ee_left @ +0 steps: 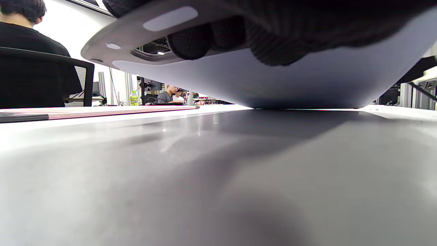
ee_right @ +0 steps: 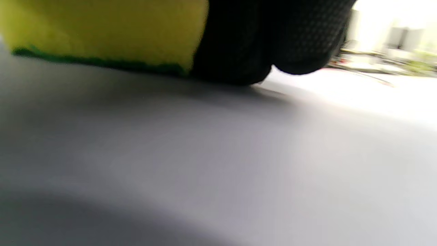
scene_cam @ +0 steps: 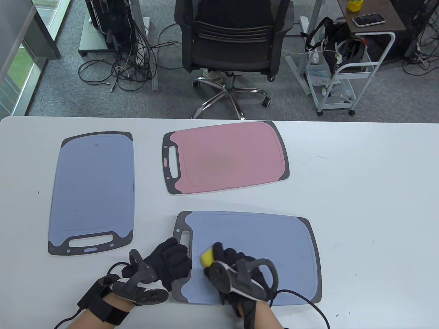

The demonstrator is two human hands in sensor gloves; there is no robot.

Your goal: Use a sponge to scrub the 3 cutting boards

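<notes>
A white bench (scene_cam: 360,192) fills the lower two thirds of the table view; above it lies grey carpet with a black office chair (scene_cam: 233,37) at upper centre, tangled cables (scene_cam: 120,68) at upper left and a white trolley (scene_cam: 346,78) at upper right. Three cutting boards lie flat: a blue board (scene_cam: 92,188) at left, a pink board (scene_cam: 226,157) in the centre, a second blue board (scene_cam: 267,240) at lower centre. The left hand (scene_cam: 168,264) grips that lower board's handle end, fingers curled round its edge; the right hand (scene_cam: 236,270) holds a yellow sponge (scene_cam: 207,257), its grip closed on it, the sponge's green face down on the board's left part.
</notes>
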